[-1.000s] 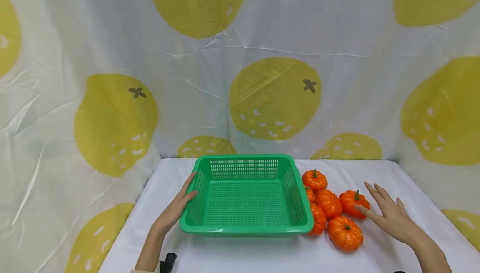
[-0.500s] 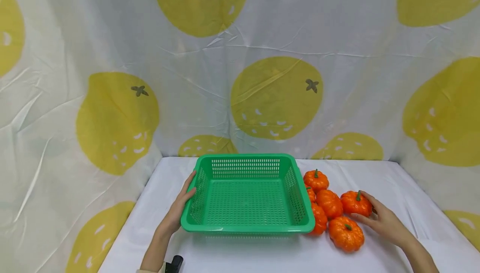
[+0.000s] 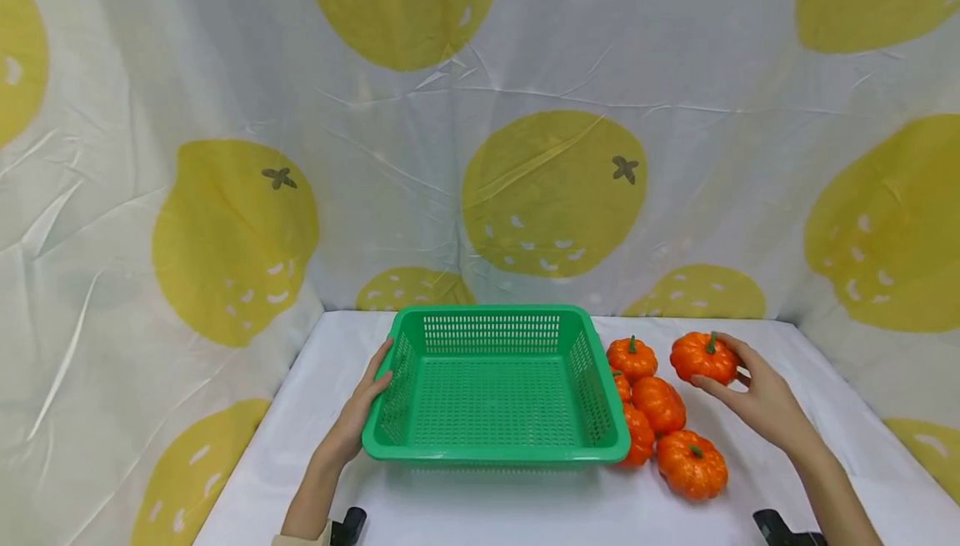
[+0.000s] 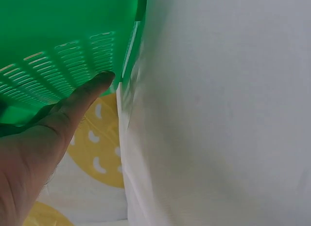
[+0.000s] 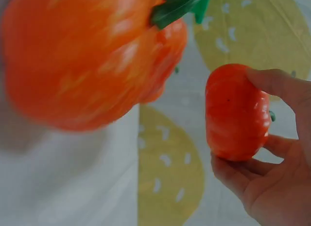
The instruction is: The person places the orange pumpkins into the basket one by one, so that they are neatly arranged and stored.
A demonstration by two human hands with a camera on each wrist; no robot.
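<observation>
A green plastic basket [image 3: 495, 454] with slotted walls stands on the white cloth in the head view. My left hand [image 3: 356, 413] holds it by the left rim. In the left wrist view, a finger of that hand [image 4: 58, 124] lies along the slotted outer wall. My right hand [image 3: 765, 404] grips a small orange pumpkin [image 3: 703, 358] with a green stem, raised above the cloth. In the right wrist view, the thumb lies on one side of this pumpkin [image 5: 236, 112] and the fingers on the other.
Several more orange pumpkins cluster right of the basket: one at the back [image 3: 632, 358], one in the middle [image 3: 660, 406] and one nearest the front [image 3: 692, 465]. Others are partly hidden by the basket's right rim. A lemon-print curtain [image 3: 555, 296] encloses the back and sides.
My right hand has come in from the right, taken hold of the rightmost pumpkin and lifted it up and slightly back. The left hand stays at the basket's rim.
</observation>
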